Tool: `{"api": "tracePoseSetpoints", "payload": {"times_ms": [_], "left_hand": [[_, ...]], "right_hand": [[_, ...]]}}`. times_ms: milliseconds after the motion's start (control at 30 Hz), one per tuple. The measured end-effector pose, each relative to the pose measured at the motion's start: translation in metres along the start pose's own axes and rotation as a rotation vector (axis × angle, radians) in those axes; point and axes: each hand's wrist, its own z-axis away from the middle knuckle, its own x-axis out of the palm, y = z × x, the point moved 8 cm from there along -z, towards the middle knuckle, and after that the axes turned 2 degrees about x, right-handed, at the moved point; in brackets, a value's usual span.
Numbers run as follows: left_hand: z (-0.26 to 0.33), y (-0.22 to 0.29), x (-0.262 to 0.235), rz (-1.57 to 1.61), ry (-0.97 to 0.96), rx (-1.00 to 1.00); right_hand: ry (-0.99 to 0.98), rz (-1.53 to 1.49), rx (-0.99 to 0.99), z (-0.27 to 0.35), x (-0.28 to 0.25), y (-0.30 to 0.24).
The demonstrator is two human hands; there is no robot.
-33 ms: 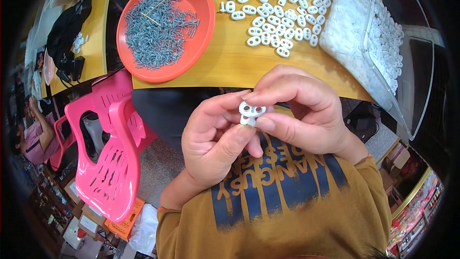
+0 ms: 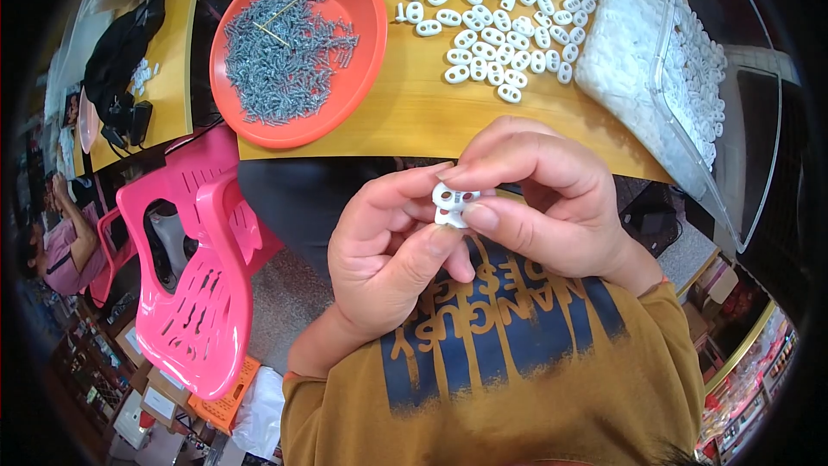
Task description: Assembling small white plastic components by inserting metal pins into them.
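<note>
White plastic, a small oval piece with 2 holes (image 2: 452, 204), sits pinched between both hands just near of the tabletop (image 2: 414, 112) edge, above the person's lap. The left hand (image 2: 392, 250) closes thumb and fingers on its lower side; the right hand (image 2: 539, 198) closes thumb and forefinger on its upper side, so both grips are shut on the piece.

As a judgement, the work looks well underway: several dozen similar white pieces (image 2: 500, 26), too many to count exactly, lie spread on the far tabletop, and 1 is in hand. Whether a screw is already in it cannot be told.

To the far left, 1 orange round tray (image 2: 366, 60) holds a heap of grey screws (image 2: 285, 47), hundreds at a guess. To the far right, 1 clear plastic bin (image 2: 733, 155) holds many more white pieces. Left of the lap stands 1 pink plastic chair (image 2: 203, 293).
</note>
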Motion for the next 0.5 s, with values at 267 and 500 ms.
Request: {"api": "tracePoseSetpoints", "payload": {"times_ms": [267, 500], "left_hand": [[-0.0017, 0.0042, 0.0004, -0.133, 0.021, 0.029], [-0.0016, 0.0057, -0.001, -0.129, 0.011, 0.033]], "right_hand": [[0.012, -0.044, 0.063, -0.0001, -0.0004, 0.0031], [0.03, -0.038, 0.052, 0.001, -0.0009, 0.0056]]}}
